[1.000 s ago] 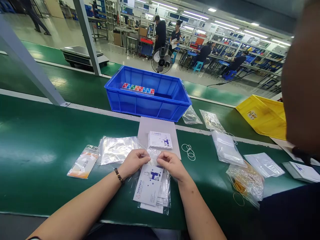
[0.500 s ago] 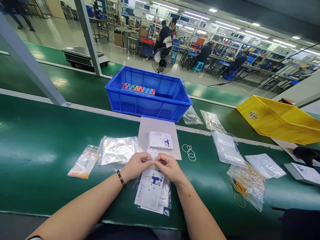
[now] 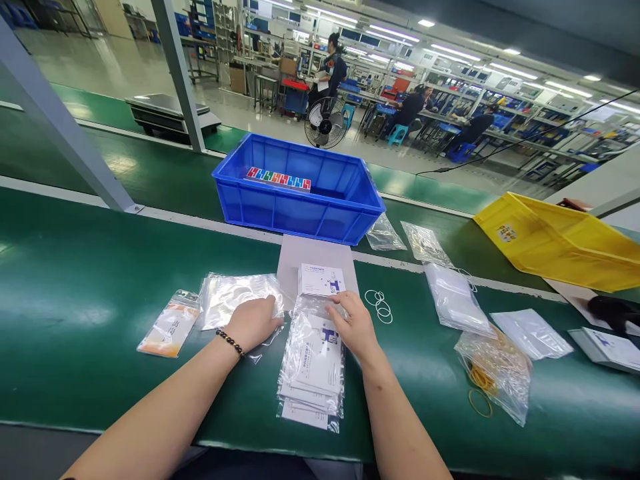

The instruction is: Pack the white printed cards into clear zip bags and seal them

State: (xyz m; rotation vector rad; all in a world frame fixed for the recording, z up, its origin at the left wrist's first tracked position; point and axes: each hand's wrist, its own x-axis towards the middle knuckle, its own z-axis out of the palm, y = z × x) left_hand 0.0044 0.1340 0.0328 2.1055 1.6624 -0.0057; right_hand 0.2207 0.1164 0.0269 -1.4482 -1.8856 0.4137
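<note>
My left hand [image 3: 254,324], with a beaded bracelet at the wrist, rests on the right part of a stack of clear plastic bags [image 3: 227,293]. Its thumb and index finger are apart, and the other fingertips are hidden. My right hand [image 3: 354,325] is beside the lower right corner of a stack of white printed cards [image 3: 315,279], thumb and index finger slightly apart with nothing visible between them. Between my hands lies an overlapping pile of bagged cards [image 3: 313,363]. The card stack sits on a pale sheet [image 3: 289,257].
A blue crate [image 3: 300,212] holding colourful boxes stands beyond the cards. An orange-and-white packet [image 3: 170,327] lies left. To the right are white rubber bands [image 3: 381,308], plastic bags [image 3: 457,300], a bag of yellow rubber bands [image 3: 497,373] and a yellow crate [image 3: 550,240].
My hands have moved apart from their pinch over the bagged card. The left went to the bag stack, the right up beside the cards. The bagged card now lies flat on the pile.
</note>
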